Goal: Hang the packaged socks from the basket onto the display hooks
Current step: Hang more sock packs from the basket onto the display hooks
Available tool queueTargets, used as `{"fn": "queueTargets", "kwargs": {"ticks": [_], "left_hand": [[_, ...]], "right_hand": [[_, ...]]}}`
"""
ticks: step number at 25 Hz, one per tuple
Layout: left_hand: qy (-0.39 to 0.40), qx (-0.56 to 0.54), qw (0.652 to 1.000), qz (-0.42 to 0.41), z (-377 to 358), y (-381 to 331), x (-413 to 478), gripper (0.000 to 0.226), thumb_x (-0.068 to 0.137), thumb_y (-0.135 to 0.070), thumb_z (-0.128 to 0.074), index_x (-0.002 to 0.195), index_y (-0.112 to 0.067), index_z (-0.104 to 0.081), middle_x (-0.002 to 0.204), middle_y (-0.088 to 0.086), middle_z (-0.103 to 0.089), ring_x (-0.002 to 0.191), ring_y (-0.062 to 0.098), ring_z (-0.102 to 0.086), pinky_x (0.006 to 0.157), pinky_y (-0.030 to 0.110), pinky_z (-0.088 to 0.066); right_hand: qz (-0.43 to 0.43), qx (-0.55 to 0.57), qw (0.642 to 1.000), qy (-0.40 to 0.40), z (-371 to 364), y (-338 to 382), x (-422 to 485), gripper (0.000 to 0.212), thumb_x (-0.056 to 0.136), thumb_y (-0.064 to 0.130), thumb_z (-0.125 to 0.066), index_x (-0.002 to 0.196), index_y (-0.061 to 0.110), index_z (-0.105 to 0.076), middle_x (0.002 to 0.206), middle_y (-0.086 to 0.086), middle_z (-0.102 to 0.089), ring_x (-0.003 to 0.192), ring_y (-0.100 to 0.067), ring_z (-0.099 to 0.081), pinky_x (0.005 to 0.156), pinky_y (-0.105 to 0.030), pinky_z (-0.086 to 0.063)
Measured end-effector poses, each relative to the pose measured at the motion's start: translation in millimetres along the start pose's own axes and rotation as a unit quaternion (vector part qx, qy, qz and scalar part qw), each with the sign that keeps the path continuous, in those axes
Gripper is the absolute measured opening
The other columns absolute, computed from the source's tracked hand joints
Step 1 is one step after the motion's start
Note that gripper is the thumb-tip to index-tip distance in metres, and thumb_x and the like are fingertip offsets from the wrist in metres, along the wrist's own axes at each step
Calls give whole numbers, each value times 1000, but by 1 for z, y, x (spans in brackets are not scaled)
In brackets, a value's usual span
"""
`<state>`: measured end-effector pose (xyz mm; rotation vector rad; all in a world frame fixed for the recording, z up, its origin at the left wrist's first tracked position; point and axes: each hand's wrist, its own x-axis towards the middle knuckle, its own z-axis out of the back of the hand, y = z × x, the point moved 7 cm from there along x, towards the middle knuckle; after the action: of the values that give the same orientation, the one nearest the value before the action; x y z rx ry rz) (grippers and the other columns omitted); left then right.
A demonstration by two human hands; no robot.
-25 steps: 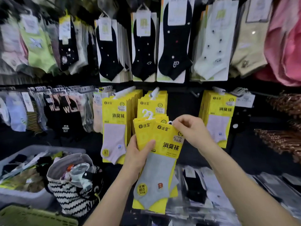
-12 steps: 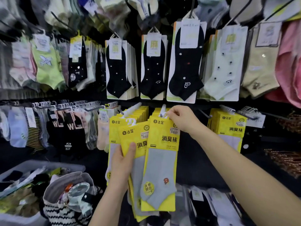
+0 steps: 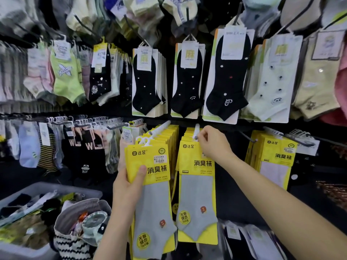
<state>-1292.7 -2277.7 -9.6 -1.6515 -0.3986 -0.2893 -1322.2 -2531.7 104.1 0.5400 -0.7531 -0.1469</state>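
My left hand (image 3: 129,184) grips a small stack of yellow sock packs (image 3: 152,194) with grey socks, white hangers at the top, held in front of the left yellow row. My right hand (image 3: 214,143) pinches the top of another yellow pack (image 3: 197,194) at the tip of the white display hook (image 3: 196,131), where it hangs in front of a row of the same packs. A second white hook (image 3: 161,128) to the left carries more yellow packs. The grey basket (image 3: 56,186) with loose socks sits at the lower left.
Black, white and beige carded socks (image 3: 225,76) hang on the row above. A striped bag (image 3: 75,241) with a small fan stands by the basket. More yellow packs (image 3: 276,158) hang at the right. Bagged socks (image 3: 253,239) lie on the shelf below.
My right hand lifted one yellow pack off the stack and carried it up to the middle hook. My left hand followed upward with the remaining packs. The view tilted up.
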Motion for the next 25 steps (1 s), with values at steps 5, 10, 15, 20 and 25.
{"fn": "queueTargets", "kwargs": {"ticks": [5,10,15,20,25], "left_hand": [[39,-14,999,30,-12,-8,-7,16,88,-32,-61,101,-22,-63,102,1,-69,96,20,-66,88,44,-52],[64,-18,997,34,-38,-14,-23,6,88,-27,-61,94,-24,-62,101,-3,-68,95,16,-65,82,34,-52],[94,-12,995,43,-61,-7,-34,23,86,-33,-62,102,-16,-63,102,0,-70,97,16,-65,86,37,-52],[99,-5,995,29,-76,-7,-38,14,84,-30,-66,95,-21,-62,95,-6,-69,86,3,-65,70,19,-51],[120,-29,990,63,-92,1,-43,20,89,-34,-58,101,-18,-60,104,0,-67,94,8,-65,79,27,-55]], "right_hand": [[44,-32,996,-66,-7,-1,-11,18,95,24,-45,78,19,-46,78,4,-56,75,-19,-56,71,-43,-47],[44,-17,999,-14,-9,-20,-18,20,86,37,-59,95,20,-56,95,10,-49,94,-12,-50,81,-32,-47],[42,-4,995,-88,11,-13,-31,24,83,38,-63,97,21,-56,100,6,-49,98,-12,-46,84,-30,-41],[46,108,992,55,6,9,-53,16,76,47,-66,75,34,-56,85,14,-52,78,2,-49,64,-12,-36],[-4,130,988,79,18,-6,-50,9,84,25,-67,78,19,-64,87,6,-62,89,-11,-59,81,-31,-49]]}}
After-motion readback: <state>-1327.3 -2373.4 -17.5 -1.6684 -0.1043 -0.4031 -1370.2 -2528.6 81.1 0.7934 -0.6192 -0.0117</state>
